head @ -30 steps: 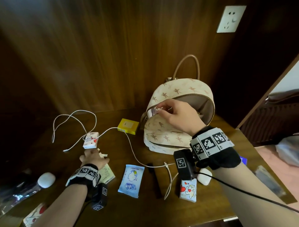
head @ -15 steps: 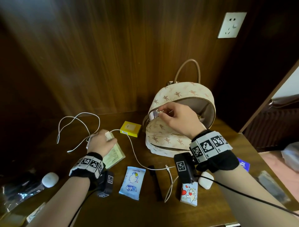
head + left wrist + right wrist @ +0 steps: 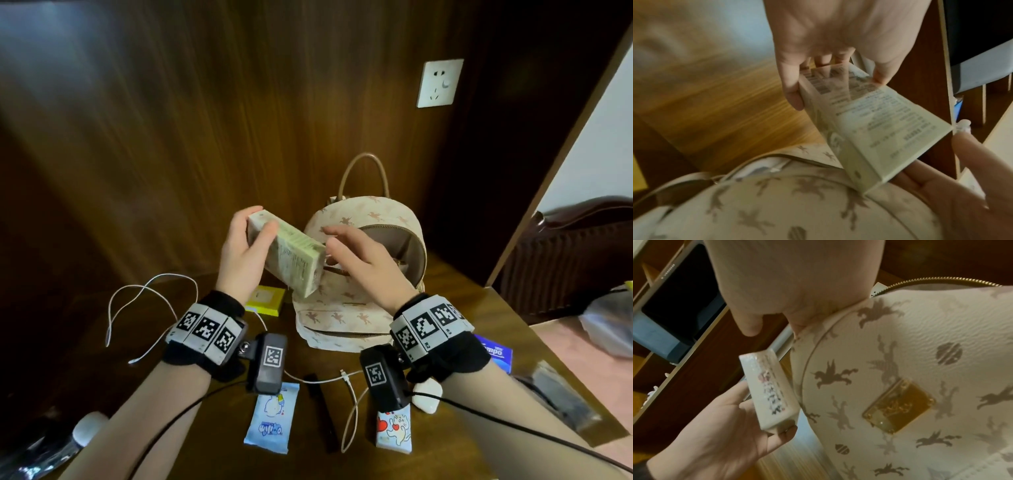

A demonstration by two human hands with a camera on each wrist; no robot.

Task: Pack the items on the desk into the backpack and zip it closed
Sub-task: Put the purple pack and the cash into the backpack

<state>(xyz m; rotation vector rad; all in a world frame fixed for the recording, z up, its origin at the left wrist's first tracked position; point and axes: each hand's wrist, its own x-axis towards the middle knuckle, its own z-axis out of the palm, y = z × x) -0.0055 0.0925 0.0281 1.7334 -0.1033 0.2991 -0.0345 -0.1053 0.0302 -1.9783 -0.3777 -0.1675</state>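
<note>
A box is being carried to the open backpack.

The pale green box (image 3: 287, 255) is being held in the air by the left hand (image 3: 241, 255), with the thumb and fingers wrapped around its top end. Its low end is being pointed at the mouth of the backpack (image 3: 359, 308), which is being stood on the worktop (image 3: 212, 428). The right hand (image 3: 363, 260) is being kept spread and loose, with nothing grasped, just beside the box's low corner and on the bag's front flap. For a good job, the flap should be pressed down so the mouth is kept wide, and the box should be slid in narrow end first. The wipes pack (image 3: 270, 419), cable (image 3: 150, 308) and yellow box (image 3: 265, 299) are being left on the worktop.
</note>
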